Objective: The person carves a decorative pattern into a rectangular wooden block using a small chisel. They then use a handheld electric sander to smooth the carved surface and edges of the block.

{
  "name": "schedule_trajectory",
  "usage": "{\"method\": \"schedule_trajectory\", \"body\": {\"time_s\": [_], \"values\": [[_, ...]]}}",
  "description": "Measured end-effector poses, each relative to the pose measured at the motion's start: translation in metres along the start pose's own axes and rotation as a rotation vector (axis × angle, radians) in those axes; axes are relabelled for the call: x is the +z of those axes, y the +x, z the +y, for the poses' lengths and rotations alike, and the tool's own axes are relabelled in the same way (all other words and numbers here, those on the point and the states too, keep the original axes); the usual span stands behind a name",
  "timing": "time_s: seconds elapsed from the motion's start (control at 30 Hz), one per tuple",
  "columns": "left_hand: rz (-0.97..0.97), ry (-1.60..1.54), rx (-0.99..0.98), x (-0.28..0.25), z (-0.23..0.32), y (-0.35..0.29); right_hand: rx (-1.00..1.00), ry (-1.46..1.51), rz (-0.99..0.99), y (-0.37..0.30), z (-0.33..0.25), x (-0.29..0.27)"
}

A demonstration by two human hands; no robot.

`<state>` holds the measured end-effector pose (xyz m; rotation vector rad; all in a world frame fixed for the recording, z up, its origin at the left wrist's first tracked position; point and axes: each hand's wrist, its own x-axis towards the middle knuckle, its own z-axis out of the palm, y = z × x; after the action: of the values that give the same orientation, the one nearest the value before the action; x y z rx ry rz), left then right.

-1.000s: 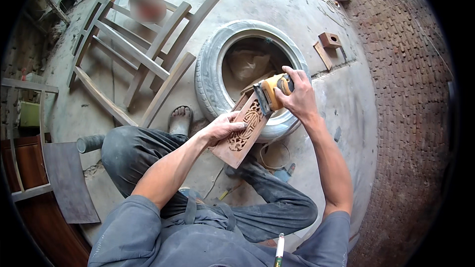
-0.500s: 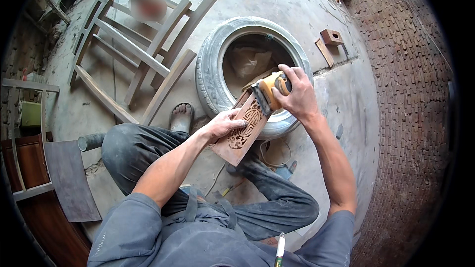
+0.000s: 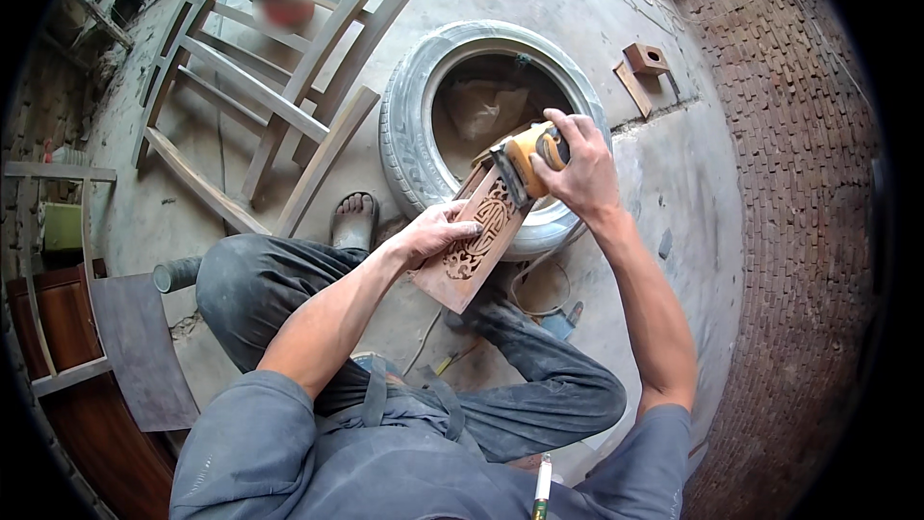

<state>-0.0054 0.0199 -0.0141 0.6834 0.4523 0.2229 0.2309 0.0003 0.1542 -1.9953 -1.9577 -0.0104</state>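
A carved wooden panel [image 3: 468,266] with a pierced round pattern slants across my lap, its far end over the near rim of a dusty tyre [image 3: 404,149]. My left hand [image 3: 435,231] grips its left edge, thumb on the carved face, other fingers hidden beneath. Wrapped round a yellow and black electric sander [image 3: 525,159] is my right hand [image 3: 582,169]. The sander is tilted, its dark pad against the panel's far end. Behind the panel, part of another wooden piece shows along its upper left edge; whether they are joined I cannot tell.
Inside the tyre lies a pale bag [image 3: 486,111]. A wooden chair frame [image 3: 313,67] rests on the concrete at the far left, with a red bucket [image 3: 289,5] behind it. A small wooden box [image 3: 646,60] sits at the right. A cable [image 3: 520,303] loops near my foot.
The tyre and floor appear slightly higher in view. The panel, sander and both hands have shifted only a little; both grips are unchanged.
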Motion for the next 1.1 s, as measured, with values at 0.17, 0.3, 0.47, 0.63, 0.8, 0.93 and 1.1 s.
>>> {"method": "schedule_trajectory", "body": {"time_s": [0.17, 0.3, 0.47, 0.63, 0.8, 0.93, 1.1], "values": [[-0.006, 0.013, -0.006, -0.003, 0.001, -0.001, -0.102, 0.027, -0.084, -0.016, -0.028, -0.004], [-0.036, -0.036, -0.009, 0.0, 0.005, -0.003, -0.097, 0.015, -0.081, -0.019, -0.031, -0.006], [-0.064, -0.324, -0.131, 0.001, 0.001, 0.001, -0.066, 0.016, -0.105, -0.033, -0.04, -0.013], [-0.049, -0.451, -0.121, 0.022, 0.011, -0.006, -0.111, 0.087, -0.092, -0.065, -0.062, -0.014], [-0.099, -0.47, -0.167, 0.007, -0.001, 0.001, -0.04, 0.071, -0.061, -0.04, -0.049, -0.007], [-0.107, -0.493, -0.152, 0.005, -0.003, 0.006, -0.09, 0.082, -0.098, -0.041, -0.058, -0.012], [-0.15, -0.543, -0.103, -0.001, -0.002, 0.005, -0.179, 0.186, -0.089, -0.069, -0.084, -0.028]]}}
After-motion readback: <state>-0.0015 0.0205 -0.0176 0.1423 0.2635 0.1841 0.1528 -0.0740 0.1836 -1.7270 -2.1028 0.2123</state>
